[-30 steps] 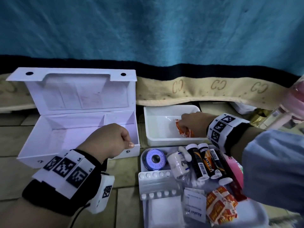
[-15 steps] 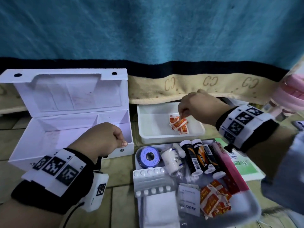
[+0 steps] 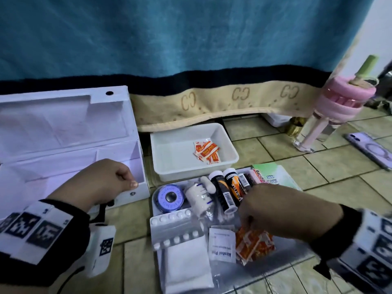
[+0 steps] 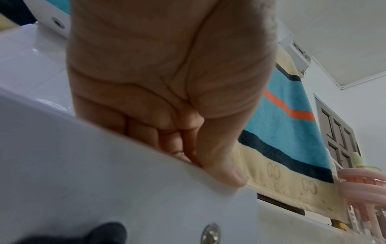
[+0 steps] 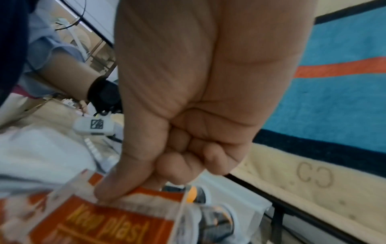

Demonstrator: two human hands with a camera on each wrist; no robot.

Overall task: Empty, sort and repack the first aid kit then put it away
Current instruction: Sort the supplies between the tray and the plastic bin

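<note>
The white first aid box [image 3: 63, 128] stands open on the left with nothing showing inside. My left hand [image 3: 129, 181] grips its front wall [image 4: 104, 189], thumb on the rim and fingers inside. A white bin [image 3: 169, 174] behind the tray holds a few orange plaster packets [image 3: 206, 152]. The tray [image 3: 286, 265] in front carries a tape roll [image 3: 170, 198], bandage roll [image 3: 198, 197], tubes [image 3: 224, 194], blister packs [image 3: 176, 229], an alcohol pad [image 3: 221, 245] and gauze [image 3: 186, 268]. My right hand [image 3: 247, 223] pinches an orange plaster packet [image 5: 104, 222] from the tray's pile [image 3: 254, 246].
A blue blanket [image 3: 191, 39] with a beige hem hangs behind everything. A pink-lidded bottle [image 3: 331, 115] and a phone [image 3: 369, 149] lie on the tiled floor at the right. A green-white carton [image 3: 273, 177] sits by the tray's far right corner.
My right hand let go of plaster packets in the white bin, then came back down to the pile of packets in the tray. The left hand stayed on the box.
</note>
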